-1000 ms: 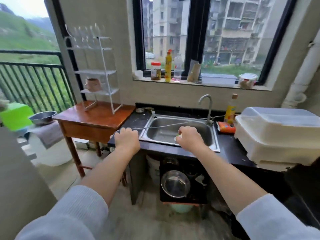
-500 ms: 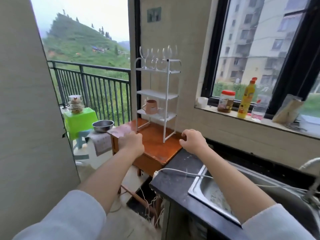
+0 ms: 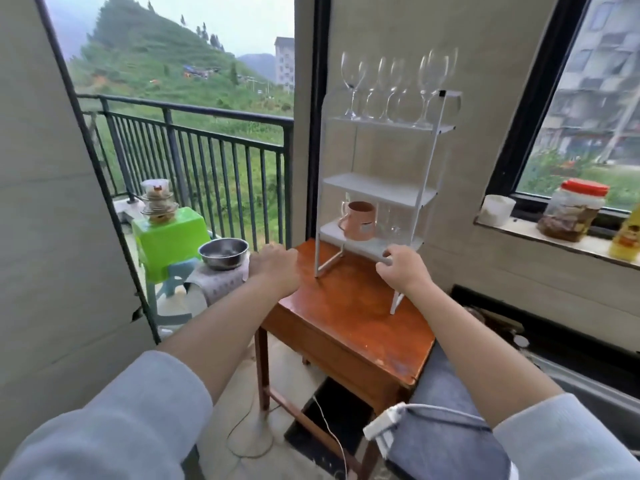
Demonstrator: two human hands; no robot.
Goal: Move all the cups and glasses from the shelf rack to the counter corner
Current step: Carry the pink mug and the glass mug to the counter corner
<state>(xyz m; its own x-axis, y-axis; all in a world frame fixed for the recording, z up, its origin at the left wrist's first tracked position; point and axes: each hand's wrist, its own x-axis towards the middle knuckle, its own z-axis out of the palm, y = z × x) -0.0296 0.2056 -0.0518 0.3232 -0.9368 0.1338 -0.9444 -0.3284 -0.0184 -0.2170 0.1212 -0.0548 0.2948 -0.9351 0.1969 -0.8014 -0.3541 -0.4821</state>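
Landmark for all positions: the white three-tier shelf rack (image 3: pixel 377 188), standing on the wooden tabletop (image 3: pixel 339 317) against the wall.

Change noted: a second ago the person stood facing the sink, both hands at its front edge. The view has since swung left, and the rack now sits directly ahead and much closer. Reading: the approach is complete; no item has been lifted yet, so the task appears to be at its very start.

Rack contents, largest group first. Top tier: a row of clear wine glasses (image 3: pixel 391 84), upright, close together; exact count uncertain because they overlap. Middle tier: bare. Bottom tier: a pink mug (image 3: pixel 360 220) toward its left, handle facing left, and just to its right a clear glass (image 3: pixel 394 223), hard to make out against the wall.

Hands. Left hand (image 3: pixel 275 268): loosely curled, holding nothing, hovering over the tabletop's left edge, left of the rack's front leg. Right hand (image 3: pixel 403 268): fingers curled, at the front right of the bottom tier. It seems to touch the tier's edge, but whether it grips anything I cannot tell; nothing is visibly held.

Judgement: the bottom-tier items are nearest the right hand, so they look the likely first pick. The counter corner lies to the rack's right, mostly out of view.
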